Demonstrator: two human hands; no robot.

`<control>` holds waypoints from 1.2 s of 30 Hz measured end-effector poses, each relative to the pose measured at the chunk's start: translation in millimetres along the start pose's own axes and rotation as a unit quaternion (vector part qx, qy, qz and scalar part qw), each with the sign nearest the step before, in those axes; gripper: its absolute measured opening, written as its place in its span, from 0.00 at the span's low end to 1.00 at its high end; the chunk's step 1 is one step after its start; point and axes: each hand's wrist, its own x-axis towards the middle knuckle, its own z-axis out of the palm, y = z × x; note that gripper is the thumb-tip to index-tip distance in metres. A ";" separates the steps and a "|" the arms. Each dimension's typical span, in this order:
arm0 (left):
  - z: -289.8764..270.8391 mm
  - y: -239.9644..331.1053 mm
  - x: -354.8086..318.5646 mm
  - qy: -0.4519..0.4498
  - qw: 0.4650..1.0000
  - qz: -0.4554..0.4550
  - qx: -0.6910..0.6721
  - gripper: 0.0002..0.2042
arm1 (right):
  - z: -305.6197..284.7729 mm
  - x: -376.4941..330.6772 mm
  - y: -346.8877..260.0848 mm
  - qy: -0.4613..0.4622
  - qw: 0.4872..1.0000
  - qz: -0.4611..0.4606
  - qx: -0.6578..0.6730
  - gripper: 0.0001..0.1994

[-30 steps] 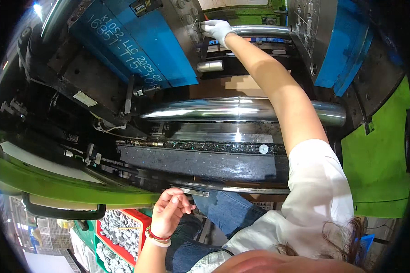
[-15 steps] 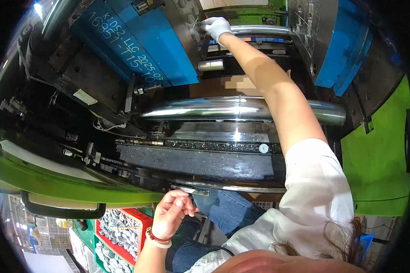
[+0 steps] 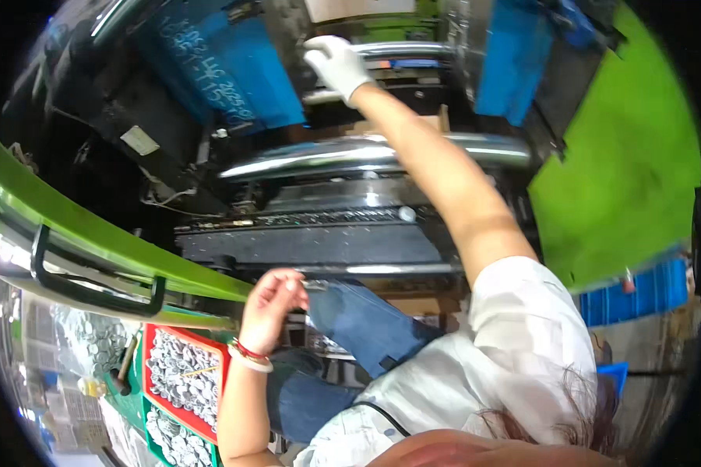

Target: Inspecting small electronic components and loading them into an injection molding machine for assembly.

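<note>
My right hand [image 3: 338, 68], in a white glove, reaches far forward between the two blue-sided mould halves of a machine. Its fingertips are near the inner face of the left mould half [image 3: 266, 74], slightly apart and somewhat blurred; I see nothing between them. Below the forearm, a thick chrome bar [image 3: 311, 158] crosses the opening. My left hand [image 3: 271, 305] is bare, with a red bracelet and a pale band at the wrist. Its fingers curl in toward the thumb by the machine's front edge, above my jeans. Whatever they may hold is hidden.
A green door [image 3: 93, 233] with a black handle [image 3: 93, 300] runs along the left. Beyond my left forearm stand a red crate [image 3: 227, 373] and a green crate [image 3: 156, 444], filled with grey round parts. A hammer [image 3: 121, 380] lies beside them. Blue crates [image 3: 639, 292] stand at right.
My right hand has drawn slightly back from the left mould half's face. My left hand has risen a little toward the left. The whole view has shifted, showing more on the right.
</note>
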 end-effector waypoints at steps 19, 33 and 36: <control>-71.0 -27.4 -20.1 -0.020 0.996 -0.015 0.090 0.11 | -558.0 -675.9 -126.5 -0.235 0.603 0.653 -0.394 0.20; -48.0 -29.8 -37.8 0.006 0.983 -0.131 0.129 0.14 | -564.1 -789.5 -85.1 0.115 0.385 0.856 -0.326 0.22; -46.0 -21.2 -30.9 0.027 0.953 -0.134 0.269 0.13 | -588.1 -807.3 -107.2 0.129 0.481 0.827 -0.261 0.17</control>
